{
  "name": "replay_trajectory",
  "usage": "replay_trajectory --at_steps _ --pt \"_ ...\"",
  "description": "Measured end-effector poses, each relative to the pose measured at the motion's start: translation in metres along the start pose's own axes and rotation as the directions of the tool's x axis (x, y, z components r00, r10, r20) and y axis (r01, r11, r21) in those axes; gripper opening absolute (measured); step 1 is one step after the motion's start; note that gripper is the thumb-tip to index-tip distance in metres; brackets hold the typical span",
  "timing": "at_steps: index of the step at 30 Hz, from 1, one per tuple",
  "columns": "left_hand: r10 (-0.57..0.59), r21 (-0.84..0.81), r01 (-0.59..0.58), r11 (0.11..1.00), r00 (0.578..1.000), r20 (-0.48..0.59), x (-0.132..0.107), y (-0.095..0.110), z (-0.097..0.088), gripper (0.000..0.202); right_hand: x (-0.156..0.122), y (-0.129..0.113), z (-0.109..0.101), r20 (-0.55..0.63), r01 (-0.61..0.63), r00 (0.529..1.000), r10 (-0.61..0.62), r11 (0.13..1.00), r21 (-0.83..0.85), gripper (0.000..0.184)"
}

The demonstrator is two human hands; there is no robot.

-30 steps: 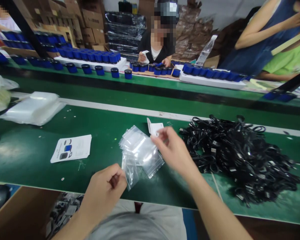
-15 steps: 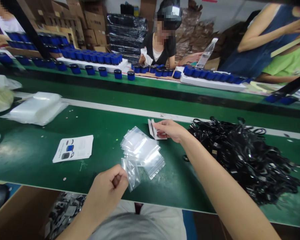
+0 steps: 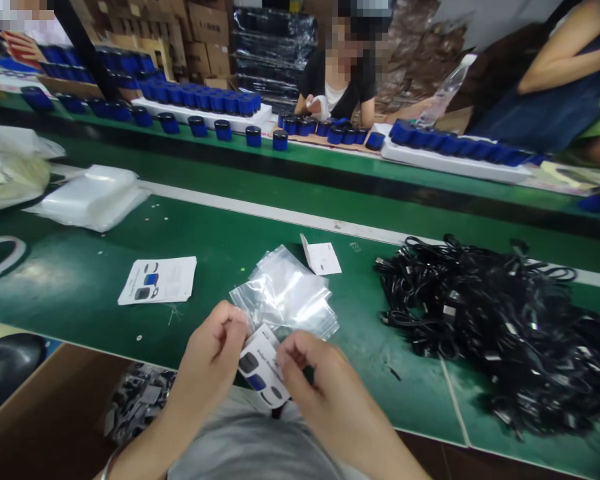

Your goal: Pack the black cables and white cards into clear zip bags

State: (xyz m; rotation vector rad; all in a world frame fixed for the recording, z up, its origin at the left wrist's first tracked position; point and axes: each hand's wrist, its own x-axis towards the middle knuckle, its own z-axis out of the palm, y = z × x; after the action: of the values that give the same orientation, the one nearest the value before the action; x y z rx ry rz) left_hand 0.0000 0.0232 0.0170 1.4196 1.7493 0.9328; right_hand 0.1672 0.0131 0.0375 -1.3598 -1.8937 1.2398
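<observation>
My left hand (image 3: 213, 360) is closed in a pinch on a clear zip bag (image 3: 251, 323), which is mostly hidden behind the fingers and a printed leaflet. Between my hands is that small leaflet (image 3: 264, 368), with pictures of blue and black items, and my right hand (image 3: 314, 373) pinches its right edge. Whether the leaflet is partly inside the bag I cannot tell. Just beyond lies a fanned pile of clear zip bags (image 3: 290, 287). Behind the pile a folded white leaflet (image 3: 324, 258) stands partly open on the green table (image 3: 360, 320).
A stack of printed leaflets (image 3: 157, 280) lies to the left, beyond it a packet of plastic bags (image 3: 93, 197). Tangled black cables (image 3: 495, 333) cover the right side. A box of small parts (image 3: 140, 400) sits below the table edge. Across the line, a person (image 3: 337, 73) works behind blue jars (image 3: 200, 100).
My right hand has come back from the folded leaflets toward my body, bringing one to my left hand. One folded leaflet stays behind on the table. The view has shifted slightly.
</observation>
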Motion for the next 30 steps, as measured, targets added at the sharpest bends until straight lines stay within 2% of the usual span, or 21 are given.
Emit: replay_trajectory --at_steps 2,4,6,7,8,10,11,12,14,15,17,19,20,23,27,30 --pt "0.054 0.067 -0.048 0.997 0.994 -0.093 0.001 -0.001 0.001 0.025 -0.001 0.002 0.015 -0.086 0.025 0.996 -0.020 0.998 0.050 0.016" --pt "0.079 0.090 -0.064 0.994 0.981 -0.178 0.002 -0.002 0.001 0.023 -0.005 0.005 0.031 -0.259 0.049 0.966 -0.009 0.988 0.148 0.005" --pt "0.090 0.091 -0.070 0.993 0.968 -0.234 0.004 -0.002 0.001 0.021 -0.011 0.010 0.049 -0.379 0.072 0.924 0.051 0.951 0.301 0.042" --pt "0.091 0.088 -0.071 0.994 0.965 -0.247 0.004 -0.002 0.001 0.021 -0.013 0.013 0.057 -0.364 0.062 0.927 0.093 0.917 0.394 0.053" --pt "0.091 0.083 -0.072 0.994 0.964 -0.251 0.005 -0.001 0.002 0.020 -0.015 0.016 0.064 -0.298 0.029 0.945 0.132 0.876 0.481 0.050" --pt "0.093 0.073 -0.078 0.994 0.965 -0.244 0.004 0.000 0.003 0.020 -0.016 0.020 0.069 -0.155 -0.061 0.972 0.176 0.828 0.557 0.021" --pt "0.096 0.068 -0.082 0.994 0.968 -0.233 0.003 0.000 0.004 0.019 -0.015 0.022 0.068 -0.154 -0.071 0.972 0.175 0.852 0.519 0.017" --pt "0.104 0.071 -0.090 0.993 0.970 -0.222 0.002 0.000 0.005 0.020 -0.015 0.022 0.064 -0.211 -0.038 0.967 0.142 0.901 0.433 0.020" --pt "0.144 0.105 -0.124 0.987 0.968 -0.208 -0.001 0.000 0.006 0.020 -0.014 0.022 0.054 -0.400 0.131 0.915 -0.058 0.979 0.157 0.017" --pt "0.173 0.132 -0.148 0.980 0.965 -0.199 -0.002 0.000 0.007 0.020 -0.014 0.021 0.049 -0.460 0.222 0.867 -0.190 0.975 0.016 0.014" --pt "0.249 0.196 -0.214 0.957 0.952 -0.176 -0.006 0.000 0.008 0.017 -0.014 0.021 0.043 -0.484 0.345 0.781 -0.395 0.918 -0.193 0.015" --pt "0.340 0.253 -0.298 0.920 0.930 -0.140 -0.010 0.000 0.009 0.014 -0.015 0.023 0.042 -0.456 0.373 0.733 -0.505 0.859 -0.352 0.018" --pt "0.384 0.282 -0.339 0.898 0.915 -0.125 -0.011 0.000 0.010 0.013 -0.015 0.024 0.043 -0.437 0.354 0.727 -0.530 0.834 -0.423 0.018" --pt "0.498 0.361 -0.438 0.824 0.863 -0.090 -0.016 0.000 0.012 0.017 -0.017 0.027 0.045 -0.411 0.249 0.765 -0.497 0.815 -0.523 0.019" --pt "0.601 0.451 -0.534 0.715 0.799 -0.008 -0.021 -0.001 0.017 0.027 -0.017 0.022 0.039 -0.388 0.107 0.880 -0.274 0.910 -0.401 0.020" --pt "0.624 0.443 -0.579 0.685 0.779 0.054 -0.024 -0.002 0.020 0.026 -0.016 0.015 0.029 -0.325 -0.006 0.941 -0.097 0.953 -0.304 0.019"
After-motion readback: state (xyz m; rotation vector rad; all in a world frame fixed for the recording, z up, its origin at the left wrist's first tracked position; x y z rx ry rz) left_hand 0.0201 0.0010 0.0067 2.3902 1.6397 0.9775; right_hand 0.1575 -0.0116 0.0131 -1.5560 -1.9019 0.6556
